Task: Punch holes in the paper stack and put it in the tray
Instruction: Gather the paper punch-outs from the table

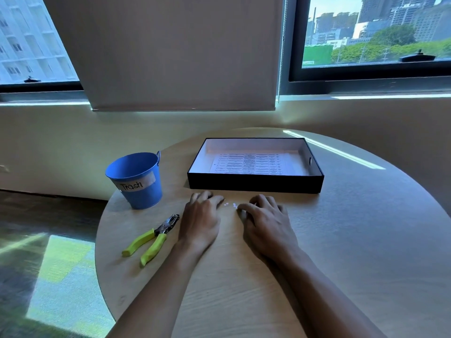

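Paper stack [246, 164]: in tray [255, 184]; I'd judge it floppy; lift by edges;
Left hand [201, 220]: flat, empty;
Right hand [264, 224]: grip unclear

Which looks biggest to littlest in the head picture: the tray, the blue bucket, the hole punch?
Tray, largest.
Blue bucket, next.
Hole punch, smallest, though about as long as the bucket is tall.
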